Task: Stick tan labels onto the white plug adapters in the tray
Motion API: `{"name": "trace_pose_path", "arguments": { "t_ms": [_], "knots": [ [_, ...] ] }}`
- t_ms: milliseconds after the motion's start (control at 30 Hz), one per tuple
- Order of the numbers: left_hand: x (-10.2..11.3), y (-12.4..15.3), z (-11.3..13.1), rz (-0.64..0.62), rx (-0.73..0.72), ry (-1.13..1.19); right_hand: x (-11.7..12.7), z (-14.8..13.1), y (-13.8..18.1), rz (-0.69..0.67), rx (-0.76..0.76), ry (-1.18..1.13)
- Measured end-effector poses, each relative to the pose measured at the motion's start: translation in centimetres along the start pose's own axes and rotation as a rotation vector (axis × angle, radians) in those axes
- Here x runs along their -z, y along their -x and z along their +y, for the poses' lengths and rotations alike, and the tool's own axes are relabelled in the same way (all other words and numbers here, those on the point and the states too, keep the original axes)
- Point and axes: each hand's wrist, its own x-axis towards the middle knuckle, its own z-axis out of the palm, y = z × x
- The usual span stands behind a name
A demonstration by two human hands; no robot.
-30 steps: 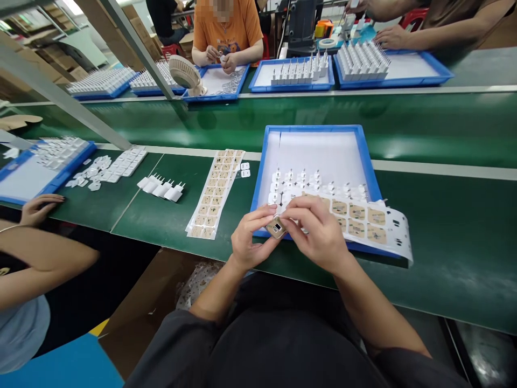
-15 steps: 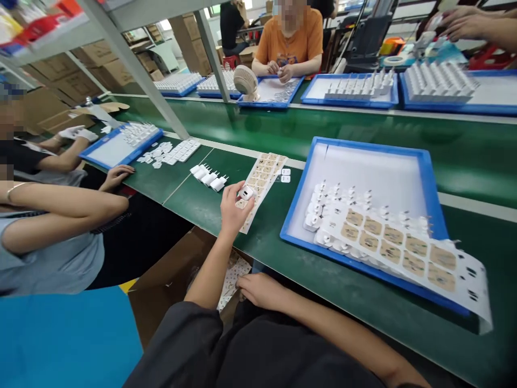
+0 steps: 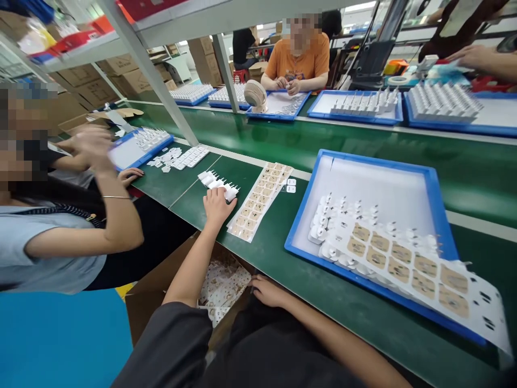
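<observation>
Head view: the left hand [image 3: 216,207], centre-left of the frame, lies palm down, fingertips on the near end of a row of small white plastic plug chargers [image 3: 216,182] on the green bench mat [image 3: 278,253]; whether it grips one I cannot tell. The right hand [image 3: 267,291] rests open, low centre, at the bench's near edge. Just right of the row lies a long white sheet of tan square stickers [image 3: 260,200]. Further right, a blue plastic tray [image 3: 433,183] holds more chargers.
</observation>
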Motion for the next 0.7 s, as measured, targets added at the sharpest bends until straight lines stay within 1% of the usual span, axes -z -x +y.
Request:
{"name": "trace_pose_path", "arguments": {
  "t_ms": [100, 233, 333, 467, 533, 600, 667, 700],
  "knots": [
    [-0.1, -0.6, 0.4, 0.004, -0.009, -0.048, 0.5, 0.4, 1.5, 0.005, -0.007, -0.013],
    [0.2, -2.2, 0.0, 0.016, -0.001, -0.081, 1.6, 0.9, 3.7, 0.039, -0.031, -0.021],
    [0.3, -3.1, -0.1, 0.023, 0.008, -0.072, 2.2, 1.3, 5.2, 0.065, -0.082, -0.039],
    [0.1, -3.4, -0.2, 0.035, -0.009, 0.004, 2.4, 1.6, 7.4, 0.099, -0.18, -0.108],
    [-0.1, -3.6, -0.5, 0.051, -0.01, 0.068, 2.7, 1.6, 9.2, 0.13, -0.226, -0.151],
    [-0.4, -3.8, -0.5, 0.076, -0.002, 0.153, 3.1, 1.5, 11.7, 0.171, -0.268, -0.188],
    [-0.3, -3.6, 0.4, 0.073, -0.027, 0.216, 3.5, 1.3, 14.8, 0.216, -0.313, -0.217],
    [0.0, -3.3, 1.4, 0.053, -0.066, 0.252, 3.7, 1.0, 16.6, 0.231, -0.343, -0.23]
  ]
}}
